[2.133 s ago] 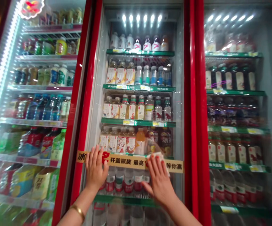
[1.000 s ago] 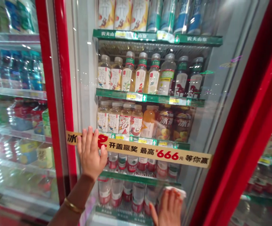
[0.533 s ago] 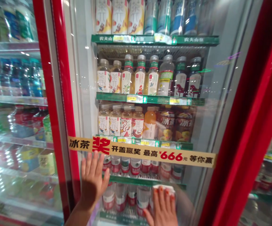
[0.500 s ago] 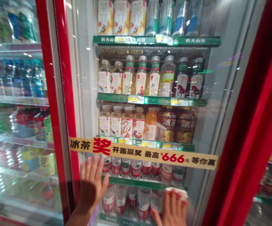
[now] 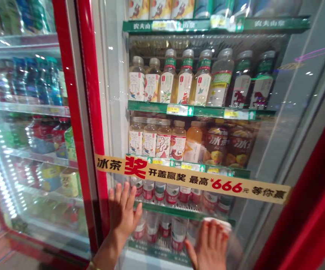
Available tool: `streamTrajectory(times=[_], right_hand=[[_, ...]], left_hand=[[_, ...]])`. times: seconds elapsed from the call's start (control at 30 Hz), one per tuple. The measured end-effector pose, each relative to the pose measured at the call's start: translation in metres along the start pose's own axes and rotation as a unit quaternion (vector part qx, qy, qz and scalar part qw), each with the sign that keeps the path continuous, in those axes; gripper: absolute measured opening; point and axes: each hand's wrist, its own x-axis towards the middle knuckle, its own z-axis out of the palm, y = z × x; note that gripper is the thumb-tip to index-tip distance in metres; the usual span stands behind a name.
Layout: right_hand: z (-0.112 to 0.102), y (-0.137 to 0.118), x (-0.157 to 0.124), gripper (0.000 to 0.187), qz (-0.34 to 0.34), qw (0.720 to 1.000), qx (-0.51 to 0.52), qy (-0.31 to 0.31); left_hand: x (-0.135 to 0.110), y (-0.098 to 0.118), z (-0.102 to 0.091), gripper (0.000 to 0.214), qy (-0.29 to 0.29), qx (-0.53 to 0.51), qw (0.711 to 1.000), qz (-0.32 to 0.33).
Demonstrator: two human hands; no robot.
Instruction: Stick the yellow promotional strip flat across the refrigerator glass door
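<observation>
Left hand now below yellow banner, grip wide, flat on glass door; right hand lower too, grip pinning white cloth to glass.

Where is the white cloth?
Head view, bottom right: the white cloth sits under the right hand on the glass door, below the yellow banner.

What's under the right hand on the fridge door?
A white cloth, pressed flat against the glass door by the right hand. Only its top edge shows above the fingertips; the rest is covered.
</observation>
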Motion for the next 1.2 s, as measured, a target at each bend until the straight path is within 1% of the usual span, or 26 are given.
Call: streamTrajectory(times=[0.03,0.1,0.13,0.17,0.2,0.27,0.33,0.4,0.43,0.5,0.57,0.6,0.63,0.67,0.73,0.8,0.87,0.9,0.93,0.97,1.03,1.07,1.1,1.13,1.17,1.2], right_hand=[[-0.002,0.014,0.005,0.086,0.075,0.997,0.006,0.000],[-0.009,0.033,0.030,0.088,0.205,0.978,0.038,-0.003],[-0.012,0.035,0.046,0.090,0.241,0.969,0.055,-0.003],[-0.013,0.031,0.060,0.092,0.248,0.967,0.063,-0.003],[-0.012,0.022,0.069,0.094,0.233,0.971,0.063,-0.005],[-0.005,-0.005,0.066,0.095,0.147,0.988,0.045,-0.033],[0.000,-0.028,0.040,0.093,0.029,0.996,0.031,-0.081],[-0.005,-0.030,0.010,0.091,-0.042,0.992,0.032,-0.115],[-0.010,-0.023,0.002,0.092,-0.040,0.991,0.038,-0.123],[-0.021,0.004,0.008,0.096,0.044,0.991,0.055,-0.112],[-0.030,0.031,0.040,0.101,0.165,0.981,0.080,-0.064],[-0.032,0.038,0.058,0.101,0.204,0.974,0.089,-0.033],[-0.032,0.039,0.074,0.101,0.218,0.972,0.092,-0.011],[-0.030,0.035,0.084,0.102,0.212,0.973,0.093,-0.001],[-0.022,0.016,0.081,0.101,0.134,0.987,0.085,-0.024],[-0.013,-0.005,0.052,0.101,0.010,0.994,0.070,-0.086],[-0.009,-0.012,0.019,0.103,-0.071,0.986,0.053,-0.139],[-0.011,-0.009,0.010,0.104,-0.072,0.985,0.050,-0.149],[-0.014,-0.003,0.009,0.104,-0.044,0.987,0.052,-0.146],[-0.018,0.005,0.016,0.104,0.010,0.990,0.059,-0.128],[-0.027,0.017,0.049,0.104,0.136,0.985,0.079,-0.068],[-0.030,0.019,0.068,0.105,0.183,0.979,0.086,-0.040],[-0.031,0.016,0.085,0.106,0.206,0.974,0.088,-0.022],[-0.031,0.008,0.095,0.105,0.202,0.975,0.087,-0.016],[-0.028,-0.002,0.098,0.102,0.171,0.981,0.084,-0.024],[-0.024,-0.014,0.092,0.100,0.115,0.989,0.078,-0.042]], left_hand=[[0.002,0.001,0.000,0.089,0.008,-0.002,1.000,0.004],[0.007,0.003,-0.002,0.088,0.019,-0.005,1.000,0.005],[0.009,0.004,-0.003,0.087,0.022,-0.012,1.000,0.004],[0.011,0.005,-0.004,0.087,0.021,-0.023,1.000,0.001],[0.012,0.007,-0.006,0.087,0.016,-0.036,0.999,-0.005],[0.011,0.008,-0.007,0.086,-0.007,-0.059,0.998,-0.023],[0.005,0.007,-0.008,0.082,-0.043,-0.066,0.996,-0.042],[-0.003,0.005,-0.007,0.073,-0.081,-0.065,0.993,-0.061],[-0.007,0.003,-0.006,0.069,-0.099,-0.065,0.990,-0.071],[-0.012,0.001,-0.006,0.064,-0.131,-0.065,0.985,-0.089],[-0.012,0.000,-0.008,0.063,-0.151,-0.064,0.981,-0.104],[-0.011,0.001,-0.009,0.064,-0.157,-0.064,0.979,-0.110],[-0.009,0.001,-0.010,0.065,-0.161,-0.064,0.978,-0.117],[-0.007,0.002,-0.011,0.066,-0.164,-0.065,0.977,-0.122],[-0.003,0.003,-0.014,0.067,-0.172,-0.069,0.974,-0.128],[0.000,0.003,-0.015,0.068,-0.174,-0.079,0.973,-0.130],[0.001,0.004,-0.016,0.068,-0.173,-0.087,0.972,-0.132],[0.001,0.004,-0.017,0.068,-0.171,-0.088,0.972,-0.133],[0.001,0.004,-0.017,0.068,-0.171,-0.086,0.972,-0.133],[0.001,0.004,-0.017,0.068,-0.172,-0.083,0.973,-0.133],[0.000,0.005,-0.016,0.068,-0.172,-0.073,0.974,-0.128],[0.000,0.005,-0.016,0.068,-0.169,-0.068,0.975,-0.127],[0.000,0.006,-0.016,0.068,-0.165,-0.064,0.976,-0.125],[0.000,0.006,-0.015,0.068,-0.159,-0.060,0.978,-0.123],[0.000,0.007,-0.015,0.067,-0.153,-0.058,0.979,-0.119],[0.000,0.007,-0.015,0.068,-0.149,-0.056,0.981,-0.116]])
